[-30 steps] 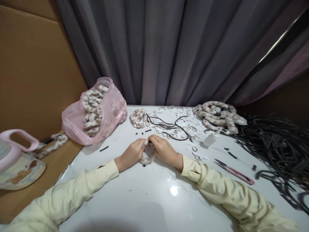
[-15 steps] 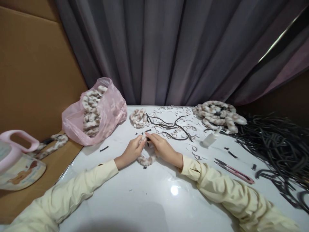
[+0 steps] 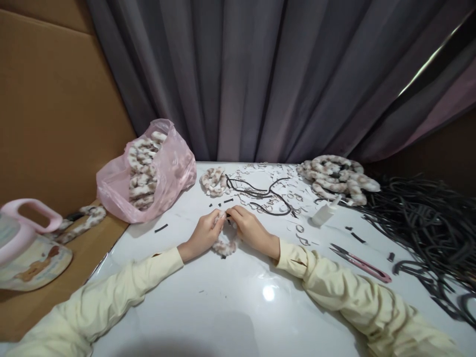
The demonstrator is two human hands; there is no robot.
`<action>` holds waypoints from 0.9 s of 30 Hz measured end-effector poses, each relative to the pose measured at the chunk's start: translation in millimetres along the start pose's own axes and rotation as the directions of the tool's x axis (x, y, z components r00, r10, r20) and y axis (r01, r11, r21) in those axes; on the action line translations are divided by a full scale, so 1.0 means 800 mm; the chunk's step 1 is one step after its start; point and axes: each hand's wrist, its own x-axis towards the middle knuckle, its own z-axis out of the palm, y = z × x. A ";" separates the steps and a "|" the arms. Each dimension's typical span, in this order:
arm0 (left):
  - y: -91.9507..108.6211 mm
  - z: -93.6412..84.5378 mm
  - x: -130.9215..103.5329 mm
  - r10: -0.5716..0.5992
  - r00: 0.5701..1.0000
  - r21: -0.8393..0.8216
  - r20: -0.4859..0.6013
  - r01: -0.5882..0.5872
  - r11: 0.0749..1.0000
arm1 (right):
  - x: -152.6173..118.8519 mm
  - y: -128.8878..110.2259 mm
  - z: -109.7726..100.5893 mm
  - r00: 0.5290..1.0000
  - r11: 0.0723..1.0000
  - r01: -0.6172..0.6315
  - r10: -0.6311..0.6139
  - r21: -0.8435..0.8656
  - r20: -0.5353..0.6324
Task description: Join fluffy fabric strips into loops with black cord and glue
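Observation:
Near the middle of the table, my left hand (image 3: 205, 232) is closed, gripping one end of a white-and-brown fluffy scrunchie (image 3: 225, 247). The scrunchie's curved lower part hangs below my fingers, against or just above the tabletop. My right hand (image 3: 253, 229) meets the left at the fluffy end, thumb and fingers pinched on a short dark bit that looks like black cord (image 3: 228, 216). My fingers hide most of the joint between cord and fluffy fabric. Small black cord scraps (image 3: 228, 201) lie just beyond my hands.
A pink plastic bag (image 3: 174, 173) of fluffy pieces stands left, near a pink-handled cup (image 3: 37, 258). Another scrunchie (image 3: 213, 181), longer black cords (image 3: 277, 196) and clear rings lie behind. On the right are a white bottle (image 3: 324, 213), pink-handled snips (image 3: 366, 267), fluffy tubes (image 3: 334, 173) and piled black cords (image 3: 427, 233).
My right fingers have curled inward and drawn slightly down, closing on the dark bit. The scrunchie's lower loop has shifted a little to the left. Both hands stay together.

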 end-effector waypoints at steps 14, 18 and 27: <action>-0.003 0.004 0.006 -0.186 0.983 -0.385 0.009 0.175 0.906 | 0.003 0.003 -0.005 0.992 0.997 0.046 -0.038 -0.058 0.124; -0.003 0.005 0.013 -0.248 0.967 -0.493 0.062 0.246 0.835 | 0.003 0.003 -0.007 0.986 0.998 0.026 -0.015 -0.063 0.167; -0.009 0.009 0.013 -0.288 0.951 -0.555 0.112 0.300 0.776 | 0.004 0.006 0.000 0.998 0.989 -0.025 0.033 -0.149 0.046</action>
